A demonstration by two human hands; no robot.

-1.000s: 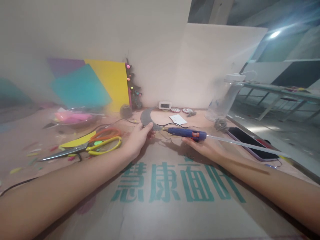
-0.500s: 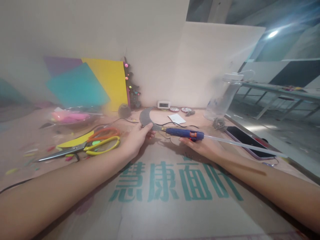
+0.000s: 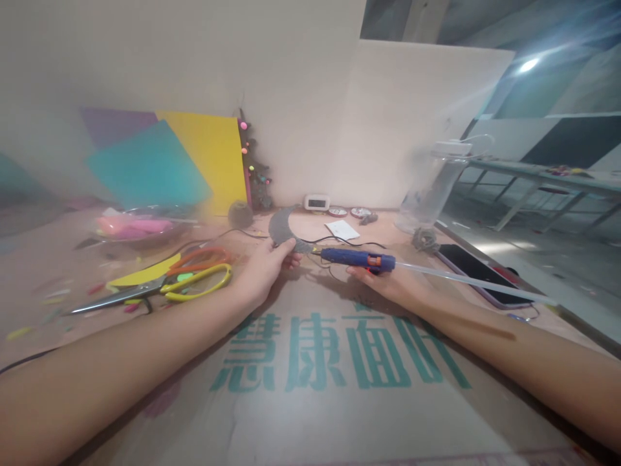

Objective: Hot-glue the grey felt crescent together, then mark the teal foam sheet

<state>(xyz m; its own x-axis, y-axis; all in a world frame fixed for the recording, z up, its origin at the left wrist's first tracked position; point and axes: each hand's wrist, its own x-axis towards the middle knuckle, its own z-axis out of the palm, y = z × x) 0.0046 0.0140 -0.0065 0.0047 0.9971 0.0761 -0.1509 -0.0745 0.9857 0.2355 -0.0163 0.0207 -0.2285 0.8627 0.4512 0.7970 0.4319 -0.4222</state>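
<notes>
Between the thumb and fingers of my left hand [image 3: 272, 265] is a grey crescent-shaped piece [image 3: 280, 226], its curve rising above the hand. My right hand [image 3: 383, 279] is closed around a blue hot glue gun [image 3: 353, 259], which points left. The nozzle is at the lower tip of the crescent; whether they touch is too small to tell. From the back of the gun a long clear glue stick [image 3: 466, 280] runs out to the right above my forearm.
Scissors [image 3: 160, 286] with orange and yellow handles lie at left among coloured scraps. A phone [image 3: 485, 275] and a clear bottle [image 3: 431, 188] stand at right. Farther back are a small white clock [image 3: 317, 202], a white paper [image 3: 342, 230], a grey twine ball [image 3: 240, 214] and coloured sheets [image 3: 150, 165].
Both hands, the crescent and the glue gun keep nearly the same places. The whole view has shifted very slightly.
</notes>
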